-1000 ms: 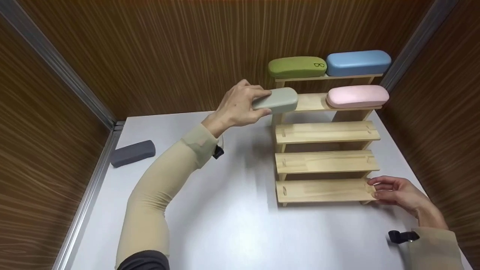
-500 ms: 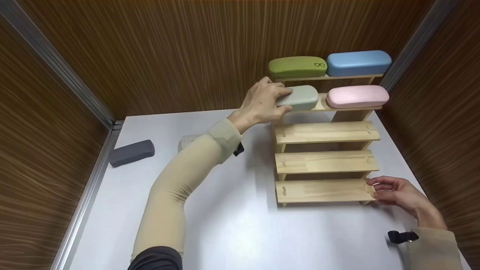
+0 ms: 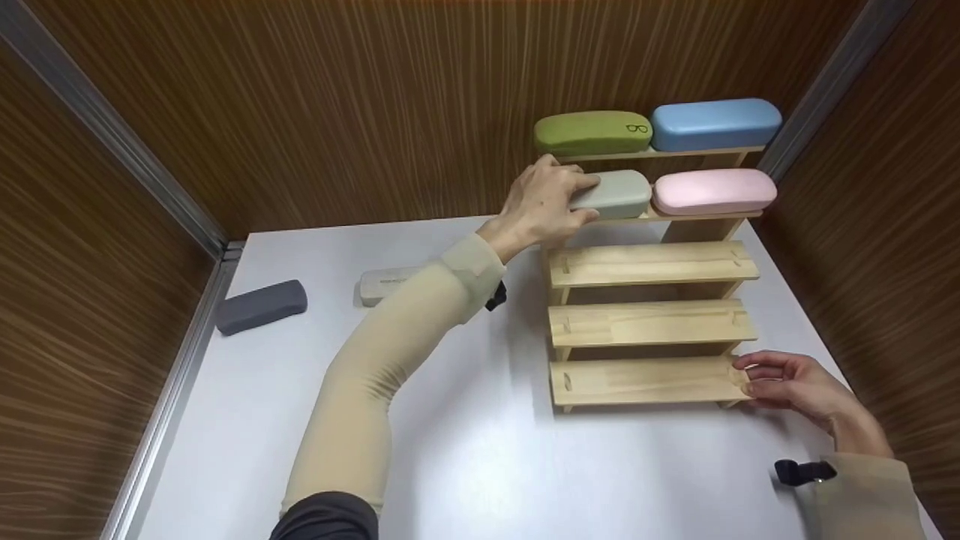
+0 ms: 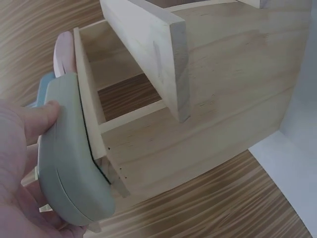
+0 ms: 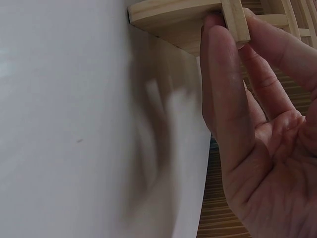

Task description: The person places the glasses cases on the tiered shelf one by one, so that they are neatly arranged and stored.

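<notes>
A grey-green glasses case sits on the second tier from the top of a stepped wooden rack. My left hand grips its left end, and in the left wrist view the thumb lies along the case, which is against the shelf board. Just to its right is a pink glasses case. Above, a green glasses case and a blue one stand on the top tier. My right hand pinches the right end of the lowest shelf between thumb and fingers.
A dark grey glasses case lies on the white table at the left. A light grey case lies nearer the rack, partly hidden by my left sleeve. Wood-patterned walls enclose the table at the back and sides.
My left hand has carried the grey-green glasses case rightward along the second tier, up close to the pink one. The light grey case has come into view behind the sleeve. My right hand stays put.
</notes>
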Demonstrator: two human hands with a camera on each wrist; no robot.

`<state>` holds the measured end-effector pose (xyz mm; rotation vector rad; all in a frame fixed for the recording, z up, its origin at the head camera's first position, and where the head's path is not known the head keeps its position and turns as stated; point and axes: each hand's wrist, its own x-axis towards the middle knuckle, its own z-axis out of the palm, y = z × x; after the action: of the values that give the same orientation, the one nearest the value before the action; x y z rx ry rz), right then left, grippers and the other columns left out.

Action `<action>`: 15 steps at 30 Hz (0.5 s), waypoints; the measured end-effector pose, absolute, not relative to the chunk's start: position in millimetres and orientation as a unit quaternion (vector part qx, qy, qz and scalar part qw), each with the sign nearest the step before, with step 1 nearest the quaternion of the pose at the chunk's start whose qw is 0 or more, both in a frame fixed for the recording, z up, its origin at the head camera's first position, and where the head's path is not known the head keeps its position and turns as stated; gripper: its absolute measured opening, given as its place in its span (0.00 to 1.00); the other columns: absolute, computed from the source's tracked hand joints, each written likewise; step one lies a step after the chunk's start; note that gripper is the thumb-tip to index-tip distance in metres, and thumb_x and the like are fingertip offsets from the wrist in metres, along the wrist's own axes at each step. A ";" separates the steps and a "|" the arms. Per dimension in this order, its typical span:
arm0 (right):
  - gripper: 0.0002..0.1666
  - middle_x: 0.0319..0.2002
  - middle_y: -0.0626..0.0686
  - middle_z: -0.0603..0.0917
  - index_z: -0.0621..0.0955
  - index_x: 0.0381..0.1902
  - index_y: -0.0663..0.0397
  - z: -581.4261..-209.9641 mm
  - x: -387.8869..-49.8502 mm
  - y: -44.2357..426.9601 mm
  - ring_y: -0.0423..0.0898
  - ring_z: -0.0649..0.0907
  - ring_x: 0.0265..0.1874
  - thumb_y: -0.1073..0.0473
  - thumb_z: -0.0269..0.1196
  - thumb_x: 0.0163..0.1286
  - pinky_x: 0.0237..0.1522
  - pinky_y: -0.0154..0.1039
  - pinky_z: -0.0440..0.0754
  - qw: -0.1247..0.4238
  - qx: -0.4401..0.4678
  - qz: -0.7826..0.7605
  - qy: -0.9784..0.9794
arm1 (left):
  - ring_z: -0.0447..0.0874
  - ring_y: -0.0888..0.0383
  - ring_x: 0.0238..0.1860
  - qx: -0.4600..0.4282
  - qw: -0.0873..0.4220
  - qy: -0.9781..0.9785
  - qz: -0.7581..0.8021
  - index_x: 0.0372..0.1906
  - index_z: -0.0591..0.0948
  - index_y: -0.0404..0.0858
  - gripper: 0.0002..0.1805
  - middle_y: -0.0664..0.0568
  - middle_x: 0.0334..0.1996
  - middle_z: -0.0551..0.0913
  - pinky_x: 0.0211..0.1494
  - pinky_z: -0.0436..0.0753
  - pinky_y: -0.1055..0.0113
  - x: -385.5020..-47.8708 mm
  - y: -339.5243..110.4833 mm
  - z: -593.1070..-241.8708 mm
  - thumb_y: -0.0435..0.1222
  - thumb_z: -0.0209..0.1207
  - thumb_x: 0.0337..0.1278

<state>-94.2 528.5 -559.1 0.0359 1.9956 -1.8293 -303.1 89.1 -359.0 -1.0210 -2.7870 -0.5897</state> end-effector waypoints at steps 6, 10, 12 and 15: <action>0.27 0.44 0.40 0.95 0.92 0.57 0.41 -559.6 -94.0 529.0 0.36 0.94 0.44 0.77 0.64 0.77 0.46 0.35 0.94 0.218 0.015 -0.660 0.719 | 0.82 0.50 0.62 -0.339 0.064 -0.919 -0.192 0.78 0.83 0.54 0.31 0.56 0.73 0.88 0.70 0.80 0.57 -304.1 93.0 -362.6 0.52 0.71 0.75; 0.27 0.45 0.40 0.95 0.92 0.57 0.40 -560.3 -95.0 529.0 0.37 0.94 0.44 0.77 0.64 0.77 0.46 0.35 0.94 0.220 0.016 -0.659 0.719 | 0.82 0.50 0.63 -0.343 0.065 -0.918 -0.189 0.78 0.82 0.54 0.31 0.54 0.74 0.87 0.71 0.80 0.57 -304.6 95.5 -363.6 0.52 0.70 0.75; 0.27 0.45 0.40 0.96 0.92 0.57 0.40 -560.5 -95.8 528.7 0.37 0.94 0.44 0.77 0.64 0.77 0.46 0.35 0.94 0.222 0.015 -0.660 0.717 | 0.82 0.49 0.64 -0.342 0.066 -0.918 -0.190 0.78 0.83 0.53 0.31 0.53 0.76 0.86 0.71 0.80 0.57 -304.4 96.1 -364.0 0.52 0.70 0.75; 0.27 0.45 0.40 0.96 0.92 0.57 0.40 -560.2 -96.5 528.6 0.37 0.94 0.44 0.77 0.63 0.78 0.45 0.35 0.95 0.225 0.014 -0.661 0.716 | 0.81 0.48 0.67 -0.342 0.071 -0.917 -0.193 0.77 0.84 0.52 0.30 0.51 0.78 0.83 0.74 0.79 0.57 -303.9 96.3 -364.9 0.52 0.71 0.75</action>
<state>-96.5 528.6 -560.2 0.0395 1.9744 -1.8233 -303.9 96.3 -364.9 -1.0278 -2.7573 -0.5793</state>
